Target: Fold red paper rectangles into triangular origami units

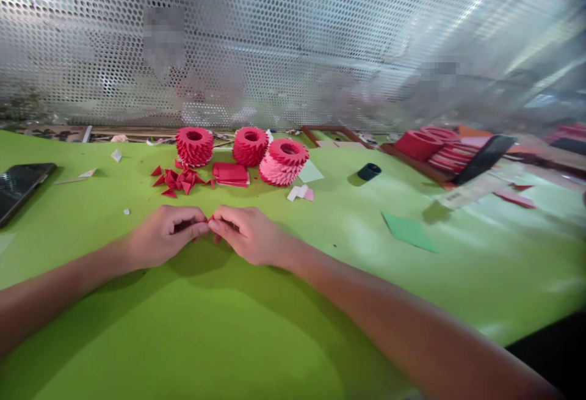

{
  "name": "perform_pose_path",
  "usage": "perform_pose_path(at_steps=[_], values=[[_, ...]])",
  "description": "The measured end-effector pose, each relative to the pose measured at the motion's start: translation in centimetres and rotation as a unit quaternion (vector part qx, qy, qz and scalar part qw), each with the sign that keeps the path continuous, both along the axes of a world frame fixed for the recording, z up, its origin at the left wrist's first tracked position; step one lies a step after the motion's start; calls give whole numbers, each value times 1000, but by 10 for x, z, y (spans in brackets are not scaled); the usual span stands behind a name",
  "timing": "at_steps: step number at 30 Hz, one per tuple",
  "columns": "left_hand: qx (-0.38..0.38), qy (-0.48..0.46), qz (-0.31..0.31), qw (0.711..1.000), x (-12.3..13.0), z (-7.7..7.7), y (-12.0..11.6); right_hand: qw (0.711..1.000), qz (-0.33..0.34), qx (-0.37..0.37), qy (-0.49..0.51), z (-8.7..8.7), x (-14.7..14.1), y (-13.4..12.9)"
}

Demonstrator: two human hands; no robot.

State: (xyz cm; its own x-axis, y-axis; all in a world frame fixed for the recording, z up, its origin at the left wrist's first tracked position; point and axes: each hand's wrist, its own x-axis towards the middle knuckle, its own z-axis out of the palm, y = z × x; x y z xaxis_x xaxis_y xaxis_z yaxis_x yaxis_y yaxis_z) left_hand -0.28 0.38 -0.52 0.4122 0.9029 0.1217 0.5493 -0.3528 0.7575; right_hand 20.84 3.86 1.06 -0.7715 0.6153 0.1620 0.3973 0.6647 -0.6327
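- Your left hand [165, 235] and right hand [245, 235] were drawn narrowly together, their fingertips pinching a small folded red paper piece [210, 220], mostly hidden, above the middle of the green bench [137, 339].
- That piece was tiny and thin, so a loose pinch could have dropped it, and too hard a squeeze could have crushed its folds.
- Just ahead lay loose red paper triangles [176, 180] and a stack of red paper slips [230, 174]. Reaching forward carelessly could have scattered them.
- Behind those stood two red folded-paper rings [195, 146] [250, 146] and a red-and-pink ring [282, 162], close to the far edge. A knock could have toppled them.
- A phone [21, 192] lay at the bench's left edge, within reach of a wide left-hand sweep.
- Open green surface lay beneath your forearms and to the right, up to a green paper sheet [409, 232], giving you the most room there.
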Motion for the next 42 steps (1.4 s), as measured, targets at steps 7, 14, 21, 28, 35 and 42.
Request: perform_pose_path(at_steps=[7,14,21,28,35,42], values=[[2,18,18,1000,0,-2,1,998,-26,-30,42,-3,0,3],[-18,28,4,999,0,-1,2,998,-21,-56,8,-2,1,5],[-136,-79,104,982,-5,-2,11,995,-72,-61,30,-5,7,14],[-146,-144,134,969,-7,3,14,996,-87,-31,19,-7,7,18],[-107,-51,51,992,-4,0,9,995,-77,58,-32,-3,10,22],[-89,-36,39,995,0,-2,12,950,-133,242,-147,2,11,53]])
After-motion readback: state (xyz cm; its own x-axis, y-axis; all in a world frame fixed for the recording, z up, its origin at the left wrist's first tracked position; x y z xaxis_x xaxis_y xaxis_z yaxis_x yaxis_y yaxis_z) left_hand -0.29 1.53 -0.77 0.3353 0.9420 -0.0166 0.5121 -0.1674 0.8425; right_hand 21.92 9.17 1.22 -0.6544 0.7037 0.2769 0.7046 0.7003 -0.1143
